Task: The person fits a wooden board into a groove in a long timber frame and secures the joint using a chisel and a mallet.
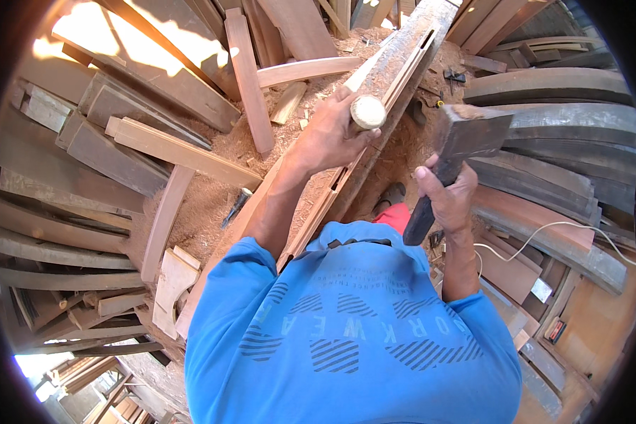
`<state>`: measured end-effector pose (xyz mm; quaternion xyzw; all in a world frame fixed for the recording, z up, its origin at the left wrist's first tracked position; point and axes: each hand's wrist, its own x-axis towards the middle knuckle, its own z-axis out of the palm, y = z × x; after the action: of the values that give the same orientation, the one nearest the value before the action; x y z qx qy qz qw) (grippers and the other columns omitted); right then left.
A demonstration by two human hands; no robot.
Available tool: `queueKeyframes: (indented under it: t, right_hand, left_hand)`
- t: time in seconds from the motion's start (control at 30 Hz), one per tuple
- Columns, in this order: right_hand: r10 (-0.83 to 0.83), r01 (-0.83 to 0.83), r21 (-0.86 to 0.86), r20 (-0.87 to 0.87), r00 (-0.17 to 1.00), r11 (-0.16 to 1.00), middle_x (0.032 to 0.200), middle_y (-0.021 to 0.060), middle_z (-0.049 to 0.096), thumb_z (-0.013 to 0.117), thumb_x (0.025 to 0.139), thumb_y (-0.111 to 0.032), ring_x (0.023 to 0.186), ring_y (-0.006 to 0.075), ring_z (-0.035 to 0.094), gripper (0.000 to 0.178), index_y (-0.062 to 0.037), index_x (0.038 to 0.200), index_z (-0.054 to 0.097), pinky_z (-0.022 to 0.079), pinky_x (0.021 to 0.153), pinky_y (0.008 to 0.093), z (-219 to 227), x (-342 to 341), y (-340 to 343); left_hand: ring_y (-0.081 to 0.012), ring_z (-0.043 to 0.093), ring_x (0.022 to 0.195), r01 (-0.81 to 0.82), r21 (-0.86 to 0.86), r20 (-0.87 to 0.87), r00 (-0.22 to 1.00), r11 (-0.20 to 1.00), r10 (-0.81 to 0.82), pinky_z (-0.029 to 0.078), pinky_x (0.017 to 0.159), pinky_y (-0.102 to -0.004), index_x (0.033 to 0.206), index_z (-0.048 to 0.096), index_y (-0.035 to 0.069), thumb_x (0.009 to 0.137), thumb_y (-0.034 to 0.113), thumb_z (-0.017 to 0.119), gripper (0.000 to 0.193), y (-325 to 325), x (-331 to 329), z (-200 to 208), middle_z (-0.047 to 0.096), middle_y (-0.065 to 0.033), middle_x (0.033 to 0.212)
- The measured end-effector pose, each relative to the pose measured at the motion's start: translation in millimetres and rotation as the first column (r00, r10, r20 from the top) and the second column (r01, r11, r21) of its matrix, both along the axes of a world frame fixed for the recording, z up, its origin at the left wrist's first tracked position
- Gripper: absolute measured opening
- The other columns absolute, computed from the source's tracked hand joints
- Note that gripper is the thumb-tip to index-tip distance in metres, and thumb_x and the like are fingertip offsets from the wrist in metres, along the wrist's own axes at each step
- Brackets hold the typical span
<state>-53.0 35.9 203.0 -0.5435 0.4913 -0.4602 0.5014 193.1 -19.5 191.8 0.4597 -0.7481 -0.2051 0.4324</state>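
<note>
My left hand (332,134) is wrapped around an upright chisel (368,112). Only the round, pale butt of its handle shows; the blade is hidden below my fingers. Under that hand runs a long wooden beam (407,63) with narrow slots cut along its top. To the right, my right hand (451,192) grips a dark wooden mallet (479,134) by its handle. The blocky mallet head is raised, apart from the chisel and to the right of it.
Wood shavings (219,205) cover the work surface left of the beam. A dark-handled tool (237,207) lies there beside curved wood pieces (168,222). Stacked dark planks (551,88) stand at the right, with a white cable (537,232) across them. A clamp-like black tool (454,78) lies at the far right.
</note>
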Motion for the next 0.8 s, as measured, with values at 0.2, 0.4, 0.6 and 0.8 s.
queueKeyframes:
  t: [0.2, 0.4, 0.6, 0.8]
  right_hand:
    - [-0.039, 0.064, -0.209, 0.121, 0.992, 0.976, 0.07, 0.0042, 0.063, 0.077, 0.087, -0.009, 0.059, 0.0091, 0.059, 0.019, 0.0003, 0.095, 0.063, 0.048, 0.054, 0.0248, 41.7, -5.7, -11.8]
    - [-0.075, 0.133, -0.34, 0.177, 0.981, 0.931, 0.069, 0.0051, 0.063, 0.079, 0.085, -0.007, 0.058, 0.0107, 0.06, 0.019, -0.0005, 0.095, 0.064, 0.049, 0.054, 0.0253, 65.1, -10.0, -15.0]
    - [-0.075, 0.15, -0.42, 0.19, 0.979, 0.895, 0.071, 0.0052, 0.064, 0.08, 0.084, -0.007, 0.058, 0.011, 0.06, 0.02, -0.0003, 0.095, 0.065, 0.049, 0.054, 0.0254, 79.6, -13.3, -12.7]
    - [-0.108, 0.068, -0.59, -0.033, 0.994, 0.804, 0.078, 0.0008, 0.065, 0.079, 0.086, -0.011, 0.067, 0.0148, 0.062, 0.013, -0.0056, 0.09, 0.068, 0.052, 0.062, 0.0331, 58.5, -0.1, -13.4]
  left_hand:
    - [-0.0075, 0.061, 0.072, -0.035, 0.281, -0.418, 0.895, 0.959, 0.155, 0.053, 0.065, -0.0274, 0.091, 0.059, 0.004, 0.087, 0.014, 0.08, 0.024, 0.2, -10.7, -33.8, 0.062, -0.0005, 0.078]
    - [-0.0048, 0.059, 0.063, -0.069, 0.218, -0.483, 0.859, 0.974, 0.169, 0.048, 0.057, -0.0197, 0.095, 0.056, 0.008, 0.092, 0.013, 0.076, 0.021, -8.1, -28.8, -57.0, 0.06, 0.0022, 0.073]
    - [-0.0051, 0.056, 0.067, -0.202, 0.099, -0.486, 0.845, 0.974, 0.224, 0.048, 0.058, -0.024, 0.095, 0.059, 0.006, 0.088, 0.016, 0.08, 0.025, 2.7, -37.1, -60.0, 0.06, 0.0021, 0.074]
    - [-0.0205, 0.067, 0.067, -0.157, -0.023, -0.407, 0.903, 0.987, 0.134, 0.054, 0.062, -0.0312, 0.095, 0.066, 0.002, 0.082, 0.011, 0.084, 0.025, 62.3, -65.3, -99.2, 0.066, -0.0105, 0.077]
